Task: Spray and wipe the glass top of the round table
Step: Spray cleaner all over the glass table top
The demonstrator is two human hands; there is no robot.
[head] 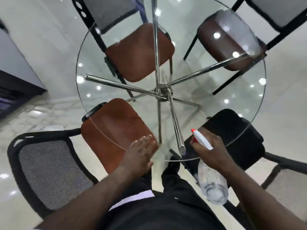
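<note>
The round glass table top (pixel 216 90) fills the middle of the view, with chrome legs (pixel 174 120) showing through it. My right hand (pixel 209 150) grips a clear spray bottle (pixel 213 185) by its white head; the red nozzle (pixel 193 131) points over the near edge of the glass. My left hand (pixel 141 151) lies flat, fingers together, at the near rim of the glass and holds nothing. No cloth is visible.
Four chairs ring the table: brown seats at the near left (pixel 109 130), far left (pixel 139 52) and far right (pixel 222 42), a black seat at the near right (pixel 232 128). A dark cabinet (pixel 15 90) stands at the left. The floor is glossy and pale.
</note>
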